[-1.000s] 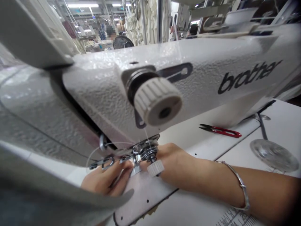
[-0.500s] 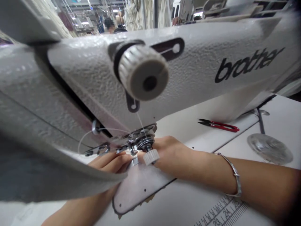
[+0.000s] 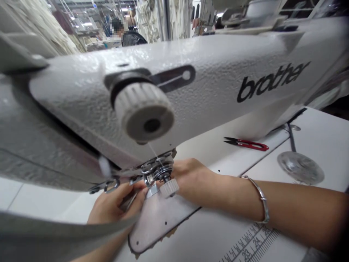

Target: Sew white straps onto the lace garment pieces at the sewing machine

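Observation:
A white sewing machine [image 3: 207,87] fills the middle of the view. Below its needle area, at the left edge of the metal needle plate [image 3: 152,225], my left hand [image 3: 109,205] has its fingers curled round a thin greyish strip [image 3: 128,202]. The machine's parts hide some of those fingertips. My right hand [image 3: 193,178] lies on the machine bed, just right of the presser foot [image 3: 152,190]. Its fingers are out of sight behind the small thread tension knob [image 3: 169,187], so its hold cannot be made out. A blurred grey band [image 3: 54,236] crosses the lower left foreground, partly covering my left forearm.
Red-handled thread snips [image 3: 249,144] lie on the bed to the right, near a round clear disc [image 3: 300,167]. A printed ruler [image 3: 253,243] runs along the tabletop's front. Behind the machine are hanging pale cloth [image 3: 148,22] and another person [image 3: 117,29].
The view has shifted, and the grey band has dropped lower, uncovering more of my left hand. Its fingers now show more curled, with the greyish strip visible. My right hand stays by the presser foot.

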Tool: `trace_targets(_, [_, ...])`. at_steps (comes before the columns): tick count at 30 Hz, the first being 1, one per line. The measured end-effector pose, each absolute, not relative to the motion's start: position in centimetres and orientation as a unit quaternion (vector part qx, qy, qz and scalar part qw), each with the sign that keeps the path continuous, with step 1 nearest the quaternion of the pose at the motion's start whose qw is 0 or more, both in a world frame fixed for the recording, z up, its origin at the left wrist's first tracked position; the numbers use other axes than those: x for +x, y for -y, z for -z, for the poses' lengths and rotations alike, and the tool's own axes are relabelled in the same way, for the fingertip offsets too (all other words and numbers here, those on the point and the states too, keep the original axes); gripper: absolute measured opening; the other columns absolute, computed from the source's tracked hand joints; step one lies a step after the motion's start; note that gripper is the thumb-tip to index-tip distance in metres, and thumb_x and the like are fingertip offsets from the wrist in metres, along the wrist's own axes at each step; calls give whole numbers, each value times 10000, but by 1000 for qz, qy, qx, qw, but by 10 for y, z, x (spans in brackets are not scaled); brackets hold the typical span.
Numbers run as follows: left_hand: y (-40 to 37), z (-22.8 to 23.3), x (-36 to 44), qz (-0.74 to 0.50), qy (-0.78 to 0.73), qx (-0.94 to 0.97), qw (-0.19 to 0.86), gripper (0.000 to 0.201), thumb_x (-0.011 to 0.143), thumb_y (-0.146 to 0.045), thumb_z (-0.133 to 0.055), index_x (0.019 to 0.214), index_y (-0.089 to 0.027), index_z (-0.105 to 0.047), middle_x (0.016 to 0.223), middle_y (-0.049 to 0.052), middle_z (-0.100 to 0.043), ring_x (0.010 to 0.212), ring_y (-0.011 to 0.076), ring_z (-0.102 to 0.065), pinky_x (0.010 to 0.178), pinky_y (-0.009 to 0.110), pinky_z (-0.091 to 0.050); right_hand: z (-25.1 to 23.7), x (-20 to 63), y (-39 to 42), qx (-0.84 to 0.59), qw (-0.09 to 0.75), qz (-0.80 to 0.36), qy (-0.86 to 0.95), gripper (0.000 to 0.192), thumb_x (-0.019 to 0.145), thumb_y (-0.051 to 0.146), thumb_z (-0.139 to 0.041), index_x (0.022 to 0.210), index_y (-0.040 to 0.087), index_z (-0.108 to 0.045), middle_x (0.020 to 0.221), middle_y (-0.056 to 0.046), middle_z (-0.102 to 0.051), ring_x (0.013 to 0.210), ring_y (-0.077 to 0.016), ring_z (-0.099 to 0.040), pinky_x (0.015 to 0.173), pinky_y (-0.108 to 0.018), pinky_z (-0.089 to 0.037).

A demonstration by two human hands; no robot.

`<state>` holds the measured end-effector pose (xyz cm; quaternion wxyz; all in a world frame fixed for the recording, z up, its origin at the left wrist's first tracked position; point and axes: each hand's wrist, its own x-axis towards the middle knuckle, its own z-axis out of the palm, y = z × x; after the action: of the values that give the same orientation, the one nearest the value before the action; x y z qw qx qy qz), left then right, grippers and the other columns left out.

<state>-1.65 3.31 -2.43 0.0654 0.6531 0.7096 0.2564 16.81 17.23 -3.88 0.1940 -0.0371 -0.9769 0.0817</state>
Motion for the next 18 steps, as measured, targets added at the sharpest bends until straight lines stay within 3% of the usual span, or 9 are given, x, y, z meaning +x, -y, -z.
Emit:
trace_targets(4, [-37,24,-14,-276,-702,656,31,177,853,-362,-579,883,-249,-712,749,-16,-768,622,189,-724,506,254,-572,40,167,-173,-37,198,-96,975,234,945,153,-547,1146,268,-579,1000,-4,-664,780,-150,-629,603,-229,-498])
trace_targets(10, [-45,13,-1,-299,-694,654,-17,193,799,-300,-547,772,-210,-716,662,-6,-755,539,179,-710,454,233,-552,39,165,-173,-50,181,-138,972,235,874,63,-582,1025,241,-609,1041,-1,-660,784,-142,-624,621,-237,-519])
trace_targets(18, [-46,12,-4,-301,-716,629,23,201,761,-323,-556,715,-230,-728,654,6,-758,547,196,-712,476,249,-533,48,161,-173,-52,179,-179,966,282,881,-20,-504,1018,210,-591,938,5,-662,808,-130,-615,642,-216,-512])
